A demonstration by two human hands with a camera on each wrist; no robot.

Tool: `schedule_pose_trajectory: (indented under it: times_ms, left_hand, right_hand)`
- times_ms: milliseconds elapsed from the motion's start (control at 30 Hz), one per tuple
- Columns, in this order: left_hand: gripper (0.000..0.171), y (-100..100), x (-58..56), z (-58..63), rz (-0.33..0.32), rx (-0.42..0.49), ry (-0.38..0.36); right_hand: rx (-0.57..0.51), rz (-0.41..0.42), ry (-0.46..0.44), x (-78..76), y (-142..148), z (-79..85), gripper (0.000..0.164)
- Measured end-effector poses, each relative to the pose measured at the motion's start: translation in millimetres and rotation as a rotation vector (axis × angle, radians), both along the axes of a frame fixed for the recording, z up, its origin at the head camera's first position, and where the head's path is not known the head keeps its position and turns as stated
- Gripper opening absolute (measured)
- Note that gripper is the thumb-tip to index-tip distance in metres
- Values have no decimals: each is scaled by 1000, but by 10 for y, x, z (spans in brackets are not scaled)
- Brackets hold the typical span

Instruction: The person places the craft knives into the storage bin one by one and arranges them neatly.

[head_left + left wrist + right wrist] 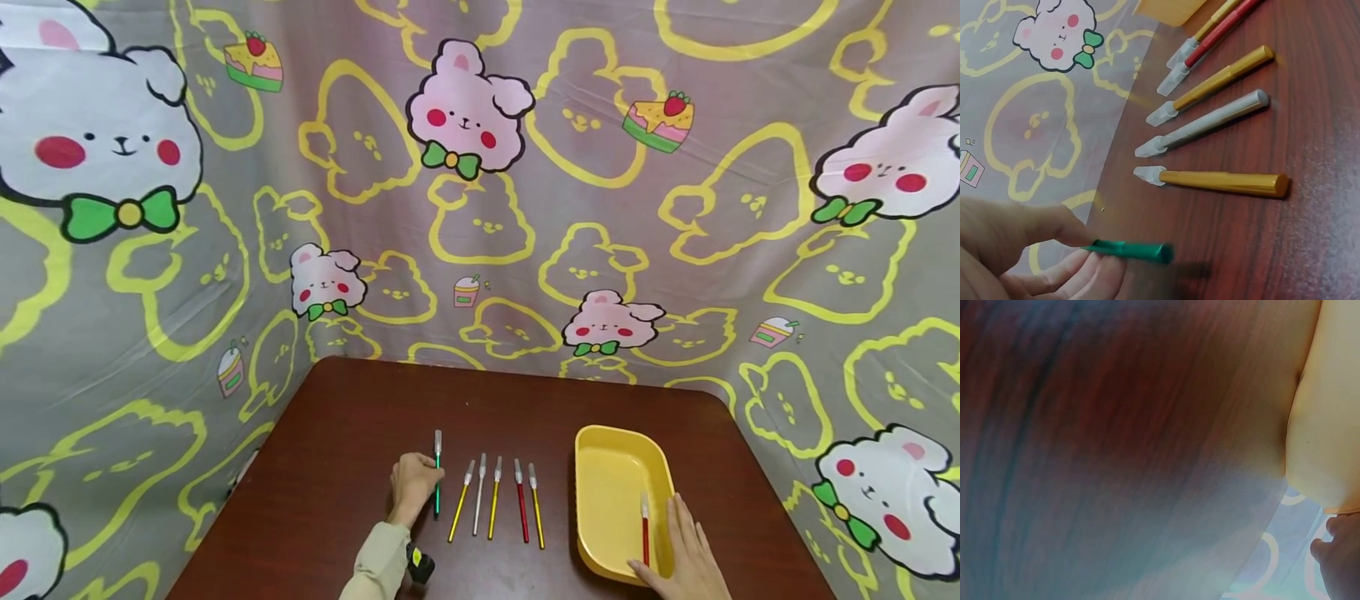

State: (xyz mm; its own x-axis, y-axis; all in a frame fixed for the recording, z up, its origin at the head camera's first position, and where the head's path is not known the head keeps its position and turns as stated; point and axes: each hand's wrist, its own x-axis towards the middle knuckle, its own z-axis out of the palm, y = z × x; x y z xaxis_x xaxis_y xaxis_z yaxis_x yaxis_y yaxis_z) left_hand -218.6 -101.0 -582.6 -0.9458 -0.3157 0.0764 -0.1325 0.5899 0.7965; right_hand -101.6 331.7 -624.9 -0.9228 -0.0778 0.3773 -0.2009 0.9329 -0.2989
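Note:
My left hand [416, 485] pinches a green craft knife [1138, 251] between thumb and fingers, its clear-capped tip pointing away from me. In the left wrist view its butt end seems raised off the tabletop, with a shadow beside it. Just to the right lie several capped craft knives in a row: gold [461, 504], silver [479, 498], another gold [495, 504], red [522, 504] and a last gold one [536, 510]. A yellow tray [609, 492] holds one red craft knife [645, 533]. Against its right wall rests my right hand [690, 552], fingers extended, thumb at the rim.
The brown wooden table [360, 400] has rounded far corners. A patterned cloth [480, 317] with cartoon rabbits hangs behind it and along both sides. On the left wrist sits a small black device [420, 564].

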Motion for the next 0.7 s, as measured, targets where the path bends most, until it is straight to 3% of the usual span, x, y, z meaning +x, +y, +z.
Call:
schedule_pose_trajectory:
  times_ms: [167, 300, 533, 700]
  left_hand:
    - [8, 4, -34, 24, 25, 22, -8]
    - [9, 28, -33, 49, 5, 55, -5]
    - [13, 153, -8, 124, -71, 298, -21]
    - [14, 282, -6, 187, -108, 378, -28]
  right_hand:
    - [-10, -1, -29, 14, 8, 21, 128]
    - [-23, -11, -70, 14, 11, 45, 127]
    - [-31, -13, -81, 10, 18, 39, 126]
    - [-35, -11, -80, 23, 13, 46, 125]
